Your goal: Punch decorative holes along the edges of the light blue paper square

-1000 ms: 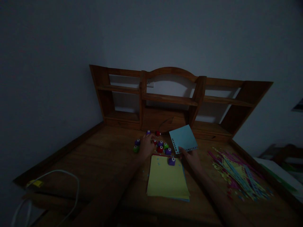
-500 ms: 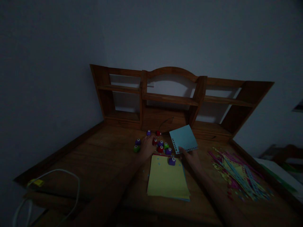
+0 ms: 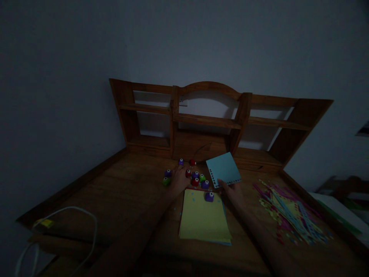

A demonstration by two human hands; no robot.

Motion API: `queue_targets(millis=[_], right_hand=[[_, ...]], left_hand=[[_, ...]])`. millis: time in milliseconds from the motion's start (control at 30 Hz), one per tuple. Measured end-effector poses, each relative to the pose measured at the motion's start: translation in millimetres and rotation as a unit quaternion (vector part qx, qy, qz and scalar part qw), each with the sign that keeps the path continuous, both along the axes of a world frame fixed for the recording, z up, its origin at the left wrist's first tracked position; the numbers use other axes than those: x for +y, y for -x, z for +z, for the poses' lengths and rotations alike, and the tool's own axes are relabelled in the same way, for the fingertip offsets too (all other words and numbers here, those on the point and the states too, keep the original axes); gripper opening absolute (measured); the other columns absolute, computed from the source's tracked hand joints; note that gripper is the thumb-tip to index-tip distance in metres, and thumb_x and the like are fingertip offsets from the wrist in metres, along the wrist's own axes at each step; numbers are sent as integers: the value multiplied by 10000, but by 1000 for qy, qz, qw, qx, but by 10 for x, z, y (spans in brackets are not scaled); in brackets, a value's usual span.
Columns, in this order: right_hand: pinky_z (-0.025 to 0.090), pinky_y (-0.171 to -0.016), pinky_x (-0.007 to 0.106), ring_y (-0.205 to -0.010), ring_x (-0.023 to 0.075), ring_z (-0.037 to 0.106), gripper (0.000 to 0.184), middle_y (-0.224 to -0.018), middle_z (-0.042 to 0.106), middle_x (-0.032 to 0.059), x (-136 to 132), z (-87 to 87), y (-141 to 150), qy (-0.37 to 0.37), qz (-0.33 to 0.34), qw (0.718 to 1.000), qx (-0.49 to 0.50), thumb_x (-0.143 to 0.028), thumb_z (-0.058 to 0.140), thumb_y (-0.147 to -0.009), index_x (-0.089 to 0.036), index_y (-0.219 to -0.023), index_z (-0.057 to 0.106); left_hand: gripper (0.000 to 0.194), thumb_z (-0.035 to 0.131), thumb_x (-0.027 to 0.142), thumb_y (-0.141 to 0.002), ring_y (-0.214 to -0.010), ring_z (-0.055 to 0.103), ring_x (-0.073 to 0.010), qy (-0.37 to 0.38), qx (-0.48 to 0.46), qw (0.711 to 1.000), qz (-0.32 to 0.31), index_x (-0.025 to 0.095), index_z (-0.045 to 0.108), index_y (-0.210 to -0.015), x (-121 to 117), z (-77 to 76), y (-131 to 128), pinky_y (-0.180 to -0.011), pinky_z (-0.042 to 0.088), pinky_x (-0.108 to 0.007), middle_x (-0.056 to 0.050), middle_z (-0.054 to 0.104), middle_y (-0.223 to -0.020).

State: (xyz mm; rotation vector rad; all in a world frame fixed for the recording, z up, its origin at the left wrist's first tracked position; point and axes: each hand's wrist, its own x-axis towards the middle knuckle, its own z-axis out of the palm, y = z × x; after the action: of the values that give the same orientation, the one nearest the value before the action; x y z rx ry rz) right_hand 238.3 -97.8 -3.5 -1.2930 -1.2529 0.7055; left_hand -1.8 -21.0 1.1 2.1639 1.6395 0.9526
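The scene is very dark. My right hand [image 3: 232, 191] pinches a light blue paper sheet [image 3: 223, 169] with punched holes along two edges, holding it up above the desk. My left hand [image 3: 179, 179] rests among several small craft punches [image 3: 198, 178], purple, red and green; its fingers are too dim to read. One purple punch [image 3: 209, 196] sits on the top of a yellow paper stack [image 3: 203, 219] lying between my forearms.
A wooden desk [image 3: 123, 192] carries a shelf hutch [image 3: 207, 119] at the back against the wall. A heap of coloured paper strips [image 3: 291, 215] lies on the right. A white cable [image 3: 86, 227] loops at the left front edge.
My left hand has drawn back slightly from the far punches toward me. The blue sheet and my right hand stay where they were.
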Motion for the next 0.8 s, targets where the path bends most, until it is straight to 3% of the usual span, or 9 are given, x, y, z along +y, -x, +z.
queue_targets(millis=[267, 467, 633, 700, 800], right_hand=[[459, -574, 296, -608, 212, 610, 320, -694, 687, 49, -10, -22, 17, 35, -7, 999, 24, -499, 690, -735, -189, -781, 620], [460, -583, 305, -579, 215, 605, 312, -635, 671, 43, -40, 47, 38, 42, -11, 999, 18, -492, 695, -720, -189, -743, 622], [457, -577, 299, -575, 209, 605, 312, -641, 672, 43, -62, 74, 44, 41, -20, 999, 20, -488, 694, -724, -184, -731, 622], [463, -584, 304, -591, 215, 612, 319, -647, 673, 44, -55, 60, 33, 34, -13, 999, 22, -495, 697, -719, -186, -734, 617], [466, -586, 312, -616, 229, 621, 340, -675, 684, 56, -38, 25, 25, 8, -8, 1000, 16, -519, 683, -723, -189, -779, 624]], left_hand=[[242, 625, 152, -751, -956, 601, -225, -36, 56, 998, 2, 185, 671, -986, 39, -67, 22, -871, 416, -318, -84, 671, -989], [227, 606, 204, -823, -891, 631, -217, -48, 17, 999, -13, 200, 663, -1042, 23, -39, 26, -831, 448, -325, -75, 691, -945], [291, 581, 311, -875, -1007, 614, -203, -93, -177, 979, -29, 226, 633, -1148, 25, 28, -52, -901, 457, -333, -81, 644, -1131], [326, 627, 355, -844, -940, 640, -197, -19, -301, 951, -66, 202, 644, -1132, 50, 12, -108, -856, 488, -333, -88, 664, -1100], [407, 739, 358, -745, -868, 664, -193, 129, -457, 866, -157, 148, 661, -1085, 81, -39, -189, -816, 512, -331, -104, 694, -1054]])
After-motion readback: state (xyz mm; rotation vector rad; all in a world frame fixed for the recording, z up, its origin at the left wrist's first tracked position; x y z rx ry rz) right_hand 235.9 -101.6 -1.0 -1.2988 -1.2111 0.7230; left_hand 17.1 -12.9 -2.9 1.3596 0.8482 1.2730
